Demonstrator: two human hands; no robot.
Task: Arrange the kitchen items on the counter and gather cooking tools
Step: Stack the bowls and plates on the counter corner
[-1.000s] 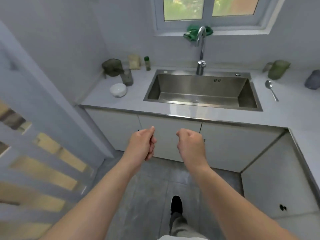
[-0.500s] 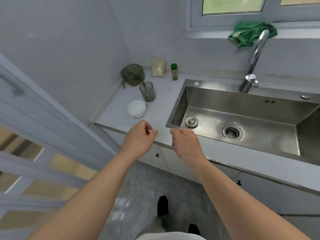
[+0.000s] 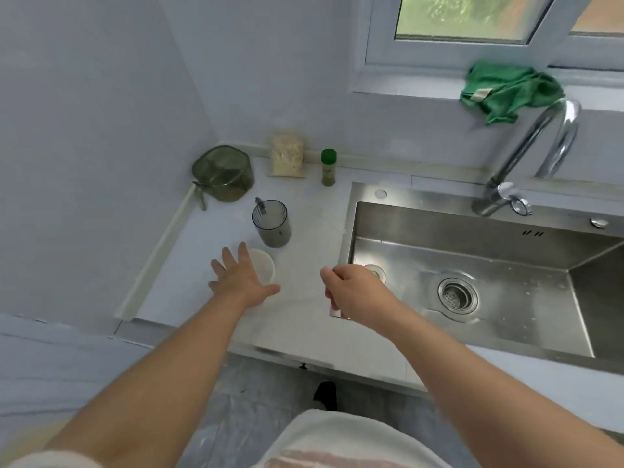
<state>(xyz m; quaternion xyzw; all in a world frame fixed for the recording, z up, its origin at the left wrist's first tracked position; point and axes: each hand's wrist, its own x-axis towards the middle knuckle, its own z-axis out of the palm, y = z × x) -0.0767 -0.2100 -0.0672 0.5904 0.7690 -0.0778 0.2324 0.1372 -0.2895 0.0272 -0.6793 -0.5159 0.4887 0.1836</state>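
- The white bowl point(image 3: 265, 265) sits on the front left part of the desk point(image 3: 304, 238), just in front of the grey cup point(image 3: 271, 222).
- The left hand point(image 3: 241, 280) is over the bowl's near side with fingers spread and straight, gripping nothing. I cannot tell whether it touches the rim.
- A flat-palmed grab from above could skid off the smooth bowl and shove it away instead of lifting it.
- The cup is tall, with a small utensil point(image 3: 260, 205) propped at its rim. Fingertips overshooting the bowl could well tip it.
- The right hand point(image 3: 354, 292) hangs loosely curled, nothing visible in it, above the desk strip by the sink point(image 3: 472, 332). A bowl pushed rightward might drop over that rim into the basin.
- Against the wall stand a green lidded pot point(image 3: 224, 173), a grain bag point(image 3: 287, 157) and a narrow spice bottle point(image 3: 328, 167). The bottle looks the easiest to topple when gathered.
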